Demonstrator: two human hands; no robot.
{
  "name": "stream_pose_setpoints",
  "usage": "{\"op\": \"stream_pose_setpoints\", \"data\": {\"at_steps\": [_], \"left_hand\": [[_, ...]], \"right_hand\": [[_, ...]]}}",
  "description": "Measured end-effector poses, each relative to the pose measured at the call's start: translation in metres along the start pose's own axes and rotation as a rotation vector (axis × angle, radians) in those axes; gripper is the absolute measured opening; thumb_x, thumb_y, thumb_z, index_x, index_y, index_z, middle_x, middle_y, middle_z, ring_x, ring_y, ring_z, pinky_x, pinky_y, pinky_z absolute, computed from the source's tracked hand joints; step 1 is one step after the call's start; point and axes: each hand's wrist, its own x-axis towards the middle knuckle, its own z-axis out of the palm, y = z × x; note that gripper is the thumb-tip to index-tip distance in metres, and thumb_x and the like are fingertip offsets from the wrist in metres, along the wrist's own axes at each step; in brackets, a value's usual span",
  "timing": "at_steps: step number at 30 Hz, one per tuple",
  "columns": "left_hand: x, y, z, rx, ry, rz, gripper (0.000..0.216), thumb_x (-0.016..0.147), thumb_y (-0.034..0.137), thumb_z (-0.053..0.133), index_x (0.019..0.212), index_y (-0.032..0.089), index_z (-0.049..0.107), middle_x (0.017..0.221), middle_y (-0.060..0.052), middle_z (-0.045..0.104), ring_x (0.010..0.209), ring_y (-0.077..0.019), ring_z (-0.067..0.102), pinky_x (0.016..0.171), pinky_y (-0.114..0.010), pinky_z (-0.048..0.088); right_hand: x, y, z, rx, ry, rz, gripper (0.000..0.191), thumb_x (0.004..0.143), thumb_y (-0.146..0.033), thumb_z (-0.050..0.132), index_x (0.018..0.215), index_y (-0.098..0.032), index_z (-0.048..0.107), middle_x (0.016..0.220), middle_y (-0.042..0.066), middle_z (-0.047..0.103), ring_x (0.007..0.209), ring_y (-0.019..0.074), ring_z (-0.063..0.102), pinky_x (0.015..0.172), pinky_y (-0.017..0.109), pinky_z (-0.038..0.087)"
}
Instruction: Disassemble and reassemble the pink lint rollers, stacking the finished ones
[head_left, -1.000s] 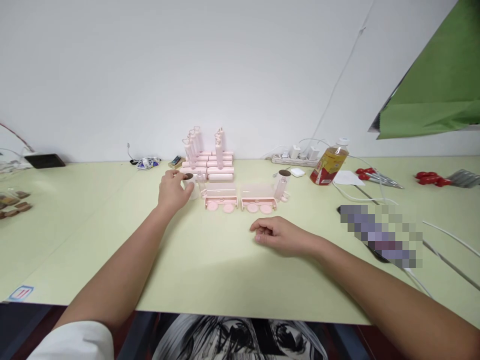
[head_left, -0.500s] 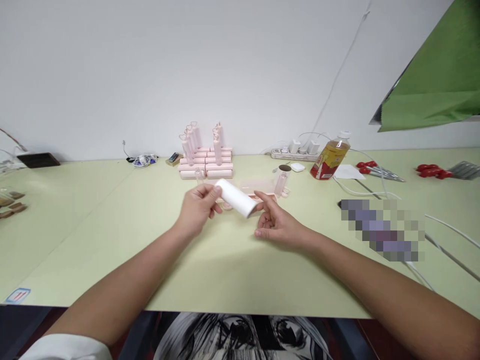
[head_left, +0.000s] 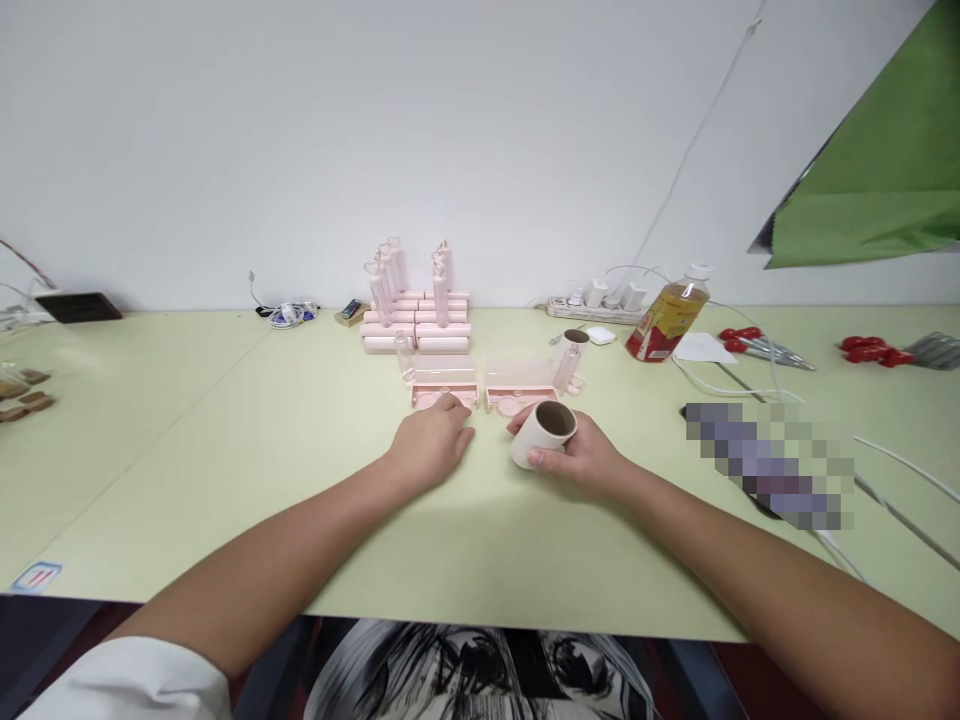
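Note:
My right hand is wrapped round a white paper roll with a brown cardboard core, its open end turned toward me, just above the pale green table. My left hand rests on the table with its fingers curled, empty, its fingertips right at a flat pink plastic part. A second pink part lies to the right of it. Behind them stands a stack of pink rollers and upright handles. Another roll on a clear handle stands behind my right hand.
A bottle of amber liquid, a power strip with plugs and white cables lie at the back right. Red-handled tools lie at the far right. A cable bundle and small items sit at the back left. A green sheet hangs upper right.
My left hand picked the white roll up from beside the pink stack and passed it to my right hand. The left hand then came down near the pink part.

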Motion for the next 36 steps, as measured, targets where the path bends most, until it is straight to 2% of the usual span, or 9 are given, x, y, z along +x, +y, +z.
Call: {"op": "stream_pose_setpoints", "data": {"at_steps": [3,6,12,19,22,25,28,31,36], "left_hand": [[0.006,-0.006,0.004,0.104,-0.008,-0.049,0.026,0.092,0.031,0.045,0.103,0.019,0.065,0.113,-0.011,0.057,0.091,-0.0249,0.062,0.064,-0.033,0.046],[0.009,-0.009,0.006,0.075,-0.039,-0.048,0.025,0.092,0.029,0.045,0.094,0.019,0.067,0.103,-0.009,0.057,0.085,-0.0234,0.061,0.063,-0.033,0.045],[0.003,-0.008,0.001,-0.041,0.036,0.189,0.020,0.091,0.021,0.046,0.078,0.017,0.062,0.102,-0.010,0.059,0.096,-0.0251,0.054,0.084,-0.040,0.043],[-0.004,-0.004,-0.001,-0.536,0.087,0.216,0.020,0.099,0.034,0.034,0.102,0.020,0.047,0.109,-0.008,0.061,0.093,-0.0188,0.056,0.081,-0.034,0.046],[-0.003,-0.007,0.001,-0.545,0.142,0.218,0.034,0.098,0.040,0.038,0.124,0.019,0.045,0.113,-0.010,0.060,0.094,-0.0194,0.057,0.081,-0.034,0.046],[-0.002,-0.010,0.001,-0.511,0.144,0.309,0.046,0.098,0.043,0.038,0.139,0.022,0.039,0.118,-0.011,0.060,0.098,-0.0204,0.057,0.084,-0.034,0.046],[-0.002,-0.010,-0.001,-0.489,0.129,0.421,0.044,0.100,0.041,0.030,0.137,0.022,0.046,0.112,-0.009,0.063,0.099,-0.0203,0.056,0.087,-0.034,0.045],[-0.002,-0.009,-0.003,-0.487,0.112,0.472,0.044,0.101,0.042,0.025,0.124,0.021,0.056,0.102,-0.008,0.064,0.094,-0.0195,0.055,0.085,-0.033,0.044],[-0.001,-0.011,0.000,-0.603,0.059,0.346,0.041,0.092,0.052,0.047,0.114,0.018,0.055,0.082,-0.003,0.060,0.071,-0.0147,0.053,0.066,-0.028,0.044]], "right_hand": [[0.001,-0.001,0.000,0.013,-0.011,0.054,0.039,0.077,-0.050,0.068,0.096,-0.017,0.064,0.090,0.008,0.065,0.080,0.0217,0.061,0.070,0.034,0.048],[0.002,-0.003,0.001,0.016,-0.026,0.060,0.037,0.076,-0.048,0.069,0.093,-0.016,0.063,0.087,0.007,0.064,0.078,0.0205,0.060,0.070,0.032,0.047],[0.002,-0.002,0.004,0.048,-0.083,0.098,0.038,0.075,-0.049,0.071,0.091,-0.015,0.063,0.085,0.005,0.061,0.077,0.0192,0.058,0.068,0.031,0.046],[0.003,0.000,0.004,0.045,-0.123,0.087,0.038,0.076,-0.051,0.070,0.089,-0.016,0.061,0.081,0.003,0.059,0.075,0.0179,0.055,0.067,0.029,0.044],[0.003,0.000,0.005,0.027,-0.138,0.094,0.041,0.076,-0.055,0.069,0.087,-0.016,0.061,0.080,0.003,0.058,0.073,0.0176,0.053,0.065,0.029,0.042],[0.002,0.000,0.005,0.022,-0.151,0.108,0.044,0.076,-0.059,0.067,0.086,-0.017,0.059,0.079,0.003,0.057,0.071,0.0165,0.050,0.063,0.028,0.040],[0.002,0.000,0.005,0.025,-0.180,0.109,0.044,0.077,-0.059,0.066,0.084,-0.017,0.057,0.074,0.000,0.051,0.066,0.0138,0.044,0.059,0.025,0.036],[0.002,-0.001,0.005,0.037,-0.198,0.108,0.044,0.077,-0.059,0.066,0.084,-0.016,0.056,0.073,-0.001,0.047,0.065,0.0126,0.041,0.058,0.024,0.033],[0.002,0.000,0.006,0.027,-0.210,0.120,0.044,0.078,-0.058,0.066,0.085,-0.016,0.056,0.074,-0.001,0.045,0.066,0.0124,0.040,0.058,0.024,0.031]]}}
